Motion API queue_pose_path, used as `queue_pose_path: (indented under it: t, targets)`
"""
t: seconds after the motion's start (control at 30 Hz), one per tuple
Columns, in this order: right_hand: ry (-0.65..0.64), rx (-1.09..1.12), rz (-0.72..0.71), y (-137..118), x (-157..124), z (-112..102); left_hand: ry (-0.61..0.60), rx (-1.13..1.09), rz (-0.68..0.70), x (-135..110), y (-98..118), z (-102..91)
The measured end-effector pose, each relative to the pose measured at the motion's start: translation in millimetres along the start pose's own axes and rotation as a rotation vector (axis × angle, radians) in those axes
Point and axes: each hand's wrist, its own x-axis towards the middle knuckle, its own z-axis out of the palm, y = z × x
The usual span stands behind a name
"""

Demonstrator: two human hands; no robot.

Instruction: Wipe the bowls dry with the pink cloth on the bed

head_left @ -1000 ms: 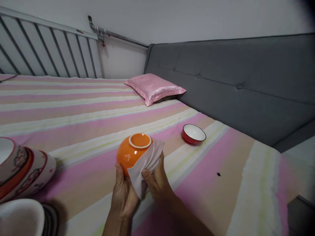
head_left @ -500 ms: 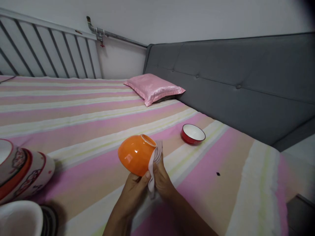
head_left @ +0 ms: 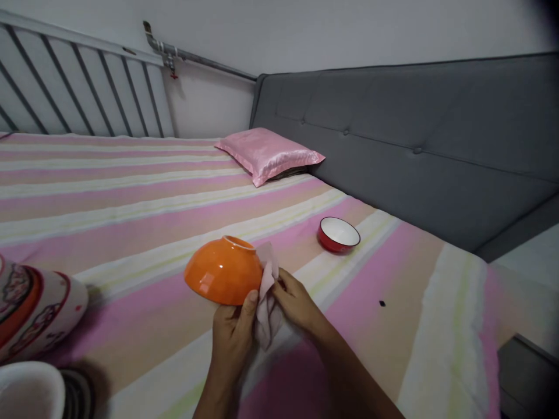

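Observation:
An orange bowl (head_left: 225, 270) is held upside down above the striped bedspread, its pale foot ring facing up. My left hand (head_left: 236, 331) grips the bowl's lower rim, thumb on the outside and the other fingers hidden under it. Between bowl and fingers, my right hand (head_left: 297, 299) pinches a light pinkish-grey cloth (head_left: 267, 302), which touches the bowl's right side and hangs down. Beyond my hands, a red bowl (head_left: 339, 235) with a white inside stands upright on the bed.
Stacked patterned bowls (head_left: 41, 311) stand at the left edge, with a white bowl (head_left: 30, 390) and dark dishes nearer me. A pink pillow (head_left: 271, 152) lies against the grey headboard (head_left: 393, 128). A small dark scrap (head_left: 382, 303) lies right on the striped bedspread (head_left: 144, 233).
The orange bowl has moved left and turned so its foot points more upward. My right hand has shifted slightly away from it, and more of the cloth hangs between the hands.

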Motion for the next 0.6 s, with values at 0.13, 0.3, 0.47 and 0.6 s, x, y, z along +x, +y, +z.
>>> queue_pose_path:
  t: [0.13,0.3,0.47,0.6]
  targets:
    - [0.169,-0.363,0.191,-0.1,2.7,-22.1,0.115,0.121,0.118,3.1,-8.9,1.4]
    - [0.239,-0.131,0.064,-19.2,-0.1,-25.9,0.115,0.544,0.383,7.5,-24.5,1.4]
    - [-0.032,-0.216,-0.023,-33.5,-10.2,-6.8,-0.014,0.720,0.402,7.2,-29.5,3.6]
    - [0.078,-0.538,0.109,-31.6,-13.2,6.9,-0.102,0.864,0.339,7.3,-32.1,5.2]
